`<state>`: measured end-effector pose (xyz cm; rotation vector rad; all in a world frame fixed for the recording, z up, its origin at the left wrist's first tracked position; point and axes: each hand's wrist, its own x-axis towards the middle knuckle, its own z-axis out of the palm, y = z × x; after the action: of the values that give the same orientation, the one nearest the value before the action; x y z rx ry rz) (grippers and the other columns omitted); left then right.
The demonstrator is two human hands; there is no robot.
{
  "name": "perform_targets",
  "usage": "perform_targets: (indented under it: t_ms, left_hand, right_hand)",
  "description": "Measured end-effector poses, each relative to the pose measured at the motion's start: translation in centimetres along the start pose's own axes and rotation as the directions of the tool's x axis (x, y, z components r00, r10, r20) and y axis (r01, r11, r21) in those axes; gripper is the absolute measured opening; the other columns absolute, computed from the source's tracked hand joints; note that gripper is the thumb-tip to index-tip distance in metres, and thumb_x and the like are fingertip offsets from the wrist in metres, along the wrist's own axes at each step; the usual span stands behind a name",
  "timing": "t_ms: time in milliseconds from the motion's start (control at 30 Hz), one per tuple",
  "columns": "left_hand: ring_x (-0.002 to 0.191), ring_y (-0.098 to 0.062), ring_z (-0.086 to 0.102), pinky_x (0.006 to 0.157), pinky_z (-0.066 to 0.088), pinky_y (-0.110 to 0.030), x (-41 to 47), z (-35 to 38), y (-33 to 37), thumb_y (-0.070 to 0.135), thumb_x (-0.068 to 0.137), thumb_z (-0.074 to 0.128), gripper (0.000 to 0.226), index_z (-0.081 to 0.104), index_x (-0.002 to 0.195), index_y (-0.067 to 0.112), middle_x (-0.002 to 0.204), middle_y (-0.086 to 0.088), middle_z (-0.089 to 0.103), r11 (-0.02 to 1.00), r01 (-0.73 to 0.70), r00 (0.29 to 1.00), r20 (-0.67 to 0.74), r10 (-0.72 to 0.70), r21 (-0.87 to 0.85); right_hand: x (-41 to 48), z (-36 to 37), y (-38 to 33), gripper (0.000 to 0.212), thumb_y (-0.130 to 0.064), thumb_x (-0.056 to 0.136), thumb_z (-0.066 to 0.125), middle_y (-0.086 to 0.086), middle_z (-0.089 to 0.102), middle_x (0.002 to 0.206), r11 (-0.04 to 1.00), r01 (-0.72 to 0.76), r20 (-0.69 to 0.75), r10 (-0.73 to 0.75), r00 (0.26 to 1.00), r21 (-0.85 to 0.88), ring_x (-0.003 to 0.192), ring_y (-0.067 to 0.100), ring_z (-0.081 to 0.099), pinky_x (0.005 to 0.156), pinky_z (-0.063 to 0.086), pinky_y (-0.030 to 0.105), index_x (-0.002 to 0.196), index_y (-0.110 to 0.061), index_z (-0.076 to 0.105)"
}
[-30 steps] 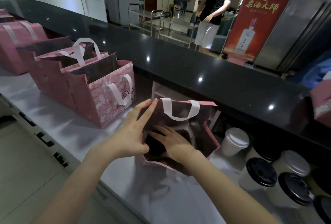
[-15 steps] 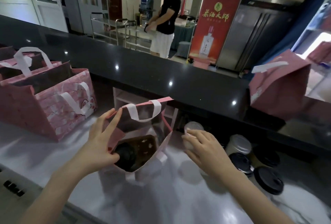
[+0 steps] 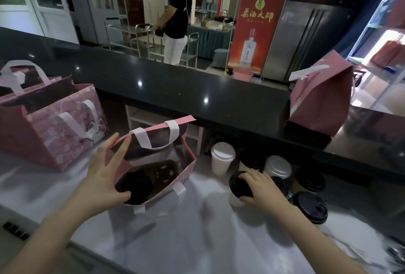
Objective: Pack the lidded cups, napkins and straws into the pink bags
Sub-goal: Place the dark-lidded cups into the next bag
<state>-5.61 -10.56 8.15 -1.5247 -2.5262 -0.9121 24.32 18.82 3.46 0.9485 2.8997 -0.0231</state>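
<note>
An open pink bag [image 3: 186,166] with white handles stands on the white counter in front of me. A black-lidded cup [image 3: 137,188] sits inside it at the near left. My left hand [image 3: 105,175] holds the bag's left rim, fingers spread along it. To the right, my right hand [image 3: 260,188] grips a black-lidded cup [image 3: 240,185] from above, tilted toward the bag. Behind it stand several more cups: a white-lidded one [image 3: 222,159] and black-lidded ones [image 3: 310,207].
More pink bags [image 3: 72,124] stand at the left, and another pink bag [image 3: 322,100] sits on the raised black counter [image 3: 175,89] at the right. A person works at a steel trolley beyond the counter. A red banner stands behind.
My right hand left the bag, passed the white-lidded cup and now grips a black-lidded cup further right. My left hand stayed on the bag's rim. The view swung to the right.
</note>
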Motion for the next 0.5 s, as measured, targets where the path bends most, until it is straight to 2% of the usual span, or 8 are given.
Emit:
perform_targets:
  t_ms: [67, 133, 200, 300, 367, 433, 500]
  left_hand:
    - [0.147, -0.018, 0.001, 0.094, 0.048, -0.037, -0.1, 0.0, 0.2, 0.019, 0.050, 0.084, 0.136, -0.003, 0.148, 0.053, 0.156, 0.020, -0.009, 1.000, -0.009, 1.000, -0.002, 0.009, 0.012]
    - [0.146, -0.018, 0.002, 0.092, 0.050, -0.035, -0.3, -0.2, 0.3, 0.019, 0.050, 0.084, 0.137, -0.005, 0.148, 0.053, 0.155, 0.020, -0.010, 1.000, -0.010, 1.000, -0.001, 0.010, 0.014]
    - [0.145, -0.021, 0.005, 0.092, 0.050, -0.034, -0.4, -0.4, 0.4, 0.021, 0.050, 0.084, 0.138, -0.008, 0.148, 0.052, 0.154, 0.019, -0.008, 0.999, -0.016, 1.000, -0.002, 0.016, 0.035]
    - [0.141, -0.026, 0.013, 0.097, 0.045, -0.038, -0.3, -0.8, 0.4, 0.023, 0.050, 0.085, 0.141, -0.011, 0.150, 0.046, 0.154, 0.011, -0.001, 0.995, -0.040, 0.999, -0.002, 0.041, 0.096]
    - [0.137, -0.025, 0.016, 0.097, 0.044, -0.038, -0.1, -1.0, 0.3, 0.022, 0.049, 0.087, 0.144, -0.014, 0.150, 0.044, 0.152, 0.010, 0.000, 0.991, -0.044, 0.999, -0.007, 0.045, 0.124]
    - [0.136, -0.023, 0.015, 0.097, 0.042, -0.036, 0.1, -1.1, 0.2, 0.021, 0.049, 0.089, 0.147, -0.016, 0.149, 0.044, 0.151, 0.012, 0.000, 0.992, -0.031, 0.999, -0.013, 0.033, 0.122]
    - [0.134, -0.022, 0.015, 0.099, 0.039, -0.037, 0.2, -1.2, 0.0, 0.021, 0.049, 0.090, 0.148, -0.016, 0.149, 0.045, 0.150, 0.012, 0.001, 0.992, -0.027, 0.999, -0.019, 0.029, 0.121]
  right_hand:
    - [-0.1, -0.9, -0.5, 0.068, -0.051, 0.077, 0.068, -0.004, 0.041, 0.140, 0.999, 0.038, -0.022, -0.037, 0.999, 0.034, 0.126, 0.018, 0.041, 0.104, 0.031, 0.029, 0.135, -0.029, 0.040]
    - [-0.7, -2.4, -1.2, 0.071, -0.048, 0.073, 0.070, -0.005, 0.042, 0.137, 0.995, 0.074, -0.079, -0.069, 0.994, 0.071, 0.121, 0.018, 0.043, 0.100, 0.036, 0.030, 0.136, -0.031, 0.040]
    - [-1.3, -4.7, -1.8, 0.076, -0.043, 0.070, 0.074, -0.004, 0.042, 0.135, 0.985, 0.129, -0.212, -0.102, 0.972, 0.117, 0.120, 0.020, 0.044, 0.098, 0.040, 0.033, 0.138, -0.031, 0.041]
    - [-2.3, -9.3, -3.3, 0.077, -0.037, 0.066, 0.080, -0.002, 0.045, 0.131, 0.924, 0.317, -0.486, -0.181, 0.855, 0.213, 0.118, 0.021, 0.046, 0.097, 0.043, 0.034, 0.136, -0.027, 0.049]
    - [-2.6, -12.4, -5.1, 0.076, -0.038, 0.067, 0.079, -0.004, 0.043, 0.133, 0.866, 0.445, -0.593, -0.240, 0.768, 0.226, 0.122, 0.016, 0.044, 0.100, 0.040, 0.031, 0.136, -0.028, 0.048]
    - [-2.6, -14.3, -7.4, 0.078, -0.039, 0.068, 0.078, -0.006, 0.040, 0.135, 0.806, 0.545, -0.609, -0.318, 0.727, 0.230, 0.126, 0.014, 0.041, 0.102, 0.040, 0.030, 0.138, -0.030, 0.044]
    - [-2.2, -14.8, -10.0, 0.082, -0.040, 0.069, 0.079, -0.006, 0.039, 0.137, 0.764, 0.602, -0.564, -0.398, 0.723, 0.232, 0.128, 0.015, 0.040, 0.102, 0.044, 0.034, 0.140, -0.033, 0.040]
